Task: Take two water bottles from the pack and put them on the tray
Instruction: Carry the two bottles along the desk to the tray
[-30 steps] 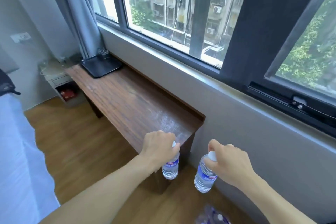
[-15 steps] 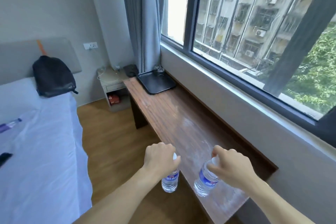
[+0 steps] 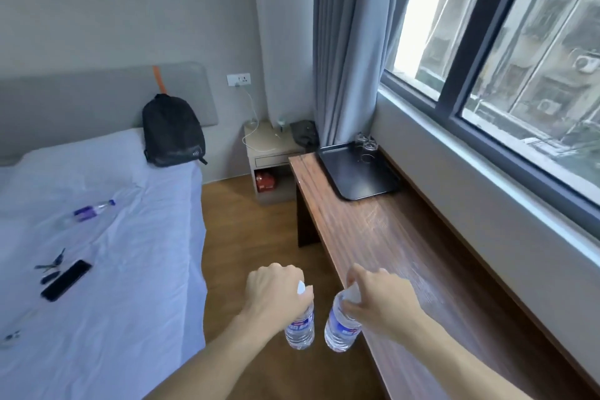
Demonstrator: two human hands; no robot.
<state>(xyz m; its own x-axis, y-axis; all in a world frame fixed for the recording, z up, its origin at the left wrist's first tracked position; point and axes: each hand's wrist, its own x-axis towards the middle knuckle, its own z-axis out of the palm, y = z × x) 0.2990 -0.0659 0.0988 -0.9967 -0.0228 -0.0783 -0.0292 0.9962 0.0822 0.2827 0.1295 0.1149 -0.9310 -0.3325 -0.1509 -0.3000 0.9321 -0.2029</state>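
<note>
Here, two bottles — left bottle, right bottle — upright, caps up.

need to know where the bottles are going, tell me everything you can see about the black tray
The black tray is a flat rectangle with rounded corners and a low raised rim, smooth and slightly glossy, probably plastic. It lies level at the far end of the wooden desk, under the window and beside the grey curtain. Clear glasses stand at its far corner, though their number is unclear; the rest of its surface is bare. Neither hand touches it.
</note>
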